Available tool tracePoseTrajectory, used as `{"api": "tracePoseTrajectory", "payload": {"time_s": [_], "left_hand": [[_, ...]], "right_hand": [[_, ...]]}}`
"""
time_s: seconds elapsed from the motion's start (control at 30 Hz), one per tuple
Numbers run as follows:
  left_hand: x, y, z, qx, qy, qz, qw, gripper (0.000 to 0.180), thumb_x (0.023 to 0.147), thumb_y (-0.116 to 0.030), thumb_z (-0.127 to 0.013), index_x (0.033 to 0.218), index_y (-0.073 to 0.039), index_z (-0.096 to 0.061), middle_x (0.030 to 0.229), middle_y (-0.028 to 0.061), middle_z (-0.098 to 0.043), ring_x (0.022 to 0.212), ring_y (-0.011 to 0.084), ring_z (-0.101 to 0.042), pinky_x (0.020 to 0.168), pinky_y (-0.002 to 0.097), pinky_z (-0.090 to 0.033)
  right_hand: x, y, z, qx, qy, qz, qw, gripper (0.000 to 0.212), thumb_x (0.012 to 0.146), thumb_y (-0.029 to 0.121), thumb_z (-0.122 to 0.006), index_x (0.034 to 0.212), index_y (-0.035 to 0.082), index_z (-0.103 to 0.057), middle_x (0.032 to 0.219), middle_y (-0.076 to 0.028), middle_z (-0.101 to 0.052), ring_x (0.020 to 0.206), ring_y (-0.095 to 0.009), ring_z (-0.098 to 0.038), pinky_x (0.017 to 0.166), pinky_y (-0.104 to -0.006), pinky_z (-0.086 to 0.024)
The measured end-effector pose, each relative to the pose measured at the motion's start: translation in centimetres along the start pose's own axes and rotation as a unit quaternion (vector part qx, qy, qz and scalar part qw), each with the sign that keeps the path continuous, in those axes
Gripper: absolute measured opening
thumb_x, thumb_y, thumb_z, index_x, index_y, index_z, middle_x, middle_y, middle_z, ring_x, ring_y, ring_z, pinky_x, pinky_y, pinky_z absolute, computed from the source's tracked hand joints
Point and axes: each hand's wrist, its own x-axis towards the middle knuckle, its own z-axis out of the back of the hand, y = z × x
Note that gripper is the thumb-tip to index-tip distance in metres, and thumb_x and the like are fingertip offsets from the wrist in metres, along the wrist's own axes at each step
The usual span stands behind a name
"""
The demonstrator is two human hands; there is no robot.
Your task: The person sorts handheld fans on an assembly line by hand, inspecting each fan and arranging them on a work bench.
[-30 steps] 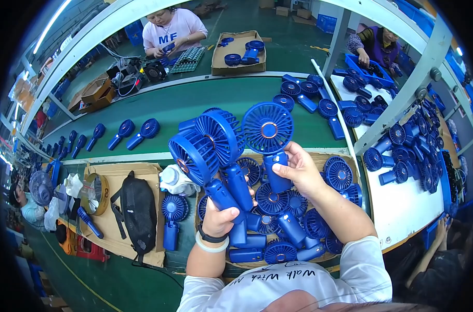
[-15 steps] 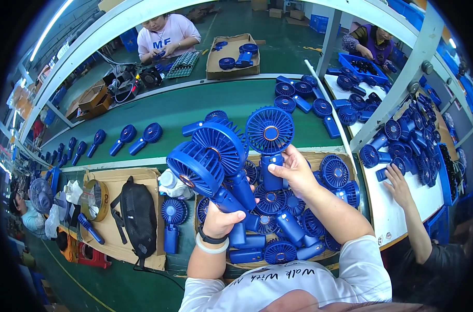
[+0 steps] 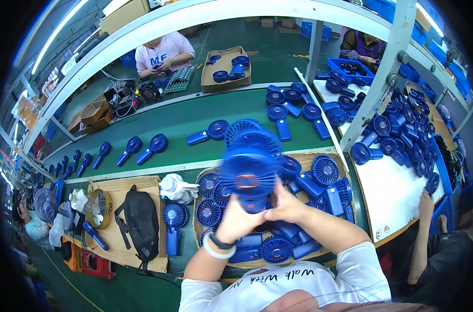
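Long green belt, smooth, runs behind; far left end too small to make out. Shallow cardboard tray nearer, floor mostly hidden under heaped blue fans: hard plastic, round ribbed cages, blocky handles. Held fans above tray, motion-blurred, overlapping, count uncertain; front one shows copper-toned hub ring. Left hand and right hand close together beneath cages, fingers wrapped about handles, tips partly hidden; which grips which handle, can't tell.

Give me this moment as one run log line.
left hand: holding blue fans, blurred | right hand: at their handles, beside left | cardboard tray: other fans
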Motion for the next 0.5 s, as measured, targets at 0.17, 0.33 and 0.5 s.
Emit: {"api": "tracePoseTrajectory", "payload": {"time_s": [0.17, 0.33, 0.5], "left_hand": [[-3.9, -2.6, -6.5, 0.465, -0.009, -0.136, 0.875, 0.109, 0.063, -0.019, -0.078, 0.137, 0.009, -0.002, 0.139, 0.0394, -0.002, 0.13, 0.0549, -0.001, 0.106, 0.0543, -0.013], [-4.3, -1.7, -6.3, 0.418, -0.105, -0.181, 0.884, 0.113, 0.058, -0.018, -0.081, 0.138, 0.007, -0.006, 0.143, 0.0282, -0.012, 0.135, 0.0431, -0.007, 0.108, 0.048, -0.013], [-3.5, -1.6, -6.8, 0.395, -0.083, -0.168, 0.9, 0.117, 0.058, -0.023, -0.083, 0.139, 0.005, -0.004, 0.144, 0.0283, -0.008, 0.135, 0.0419, -0.007, 0.109, 0.0465, -0.012]], "right_hand": [[-2.3, 1.2, 1.1, 0.441, 0.022, -0.104, 0.891, 0.086, 0.065, 0.039, -0.073, 0.133, 0.002, -0.035, 0.127, -0.015, -0.048, 0.118, -0.028, -0.047, 0.102, -0.043, -0.035], [-2.8, 2.4, 2.0, 0.558, 0.096, -0.034, 0.823, 0.083, 0.069, 0.058, -0.067, 0.133, 0.015, -0.036, 0.137, -0.023, -0.031, 0.125, -0.038, -0.036, 0.102, -0.0542, -0.028], [-4.0, 2.3, 2.4, 0.59, 0.087, -0.041, 0.802, 0.082, 0.069, 0.059, -0.065, 0.132, 0.015, -0.036, 0.136, -0.024, -0.032, 0.124, -0.038, -0.036, 0.102, -0.0544, -0.027]]}}
